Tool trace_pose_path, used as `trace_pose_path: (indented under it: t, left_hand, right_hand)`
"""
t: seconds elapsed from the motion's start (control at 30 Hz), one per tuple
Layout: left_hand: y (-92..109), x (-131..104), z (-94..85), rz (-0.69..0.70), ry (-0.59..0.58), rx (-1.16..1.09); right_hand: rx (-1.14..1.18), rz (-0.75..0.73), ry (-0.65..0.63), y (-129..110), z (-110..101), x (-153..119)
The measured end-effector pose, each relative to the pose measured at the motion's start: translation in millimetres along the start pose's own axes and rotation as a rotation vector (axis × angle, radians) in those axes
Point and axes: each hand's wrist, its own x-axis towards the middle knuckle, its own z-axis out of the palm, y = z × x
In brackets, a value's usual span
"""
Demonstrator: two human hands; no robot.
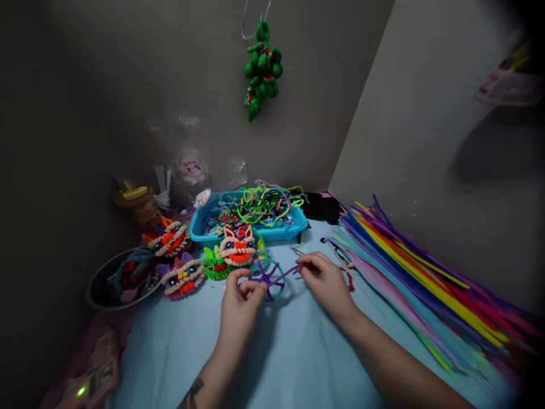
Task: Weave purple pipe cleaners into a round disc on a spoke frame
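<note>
A round pipe-cleaner piece [276, 279], with a teal ring and purple spokes, hangs above the light blue table cover. My left hand [243, 295] pinches its purple centre and left side between thumb and fingers. From the centre a purple strand [289, 272] runs to the right, and its end is held in the closed fingertips of my right hand [322, 279]. Just beyond my right fingertips lies a small metal tool [297, 251]. Behind my left hand sit a white and orange lion-like head [239, 245] and a green one [216, 264].
Behind is a blue basket [251, 234] of tangled pipe cleaners. Long coloured pipe cleaners [409, 272] spread along the right. At the left are more animal heads [183, 278] and a metal bowl [96, 289]. A green ornament [263, 68] hangs on the wall.
</note>
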Motion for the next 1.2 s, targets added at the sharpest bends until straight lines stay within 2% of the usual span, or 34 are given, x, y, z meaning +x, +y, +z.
trace_pose_path:
  t: [0.13,0.27,0.63,0.87,1.0,1.2]
  left_hand:
    - [-1.3,0.8,-0.3,0.027,0.015,0.060]
    - [-0.8,0.4,0.6,0.019,0.011,0.073]
    - [0.9,-0.6,2.2,0.011,-0.065,0.055]
    - [-0.2,-2.9,3.2,0.035,-0.123,0.078]
    - [-0.2,-2.6,3.9,-0.029,-0.147,0.007]
    - [-2.3,-0.4,3.6,-0.071,-0.183,-0.066]
  right_hand:
    - [0.132,-0.055,0.066,-6.9,-1.1,-3.5]
    - [0.299,-0.059,0.034,-11.3,0.4,-7.6]
    - [0.438,0.181,-0.151,-13.9,0.9,-1.9]
    - [0.487,0.310,-0.267,-17.5,8.1,-13.0]
    - [0.427,0.275,-0.315,-18.3,12.5,-20.7]
    - [0.389,0.130,-0.229,-15.2,14.0,-20.7]
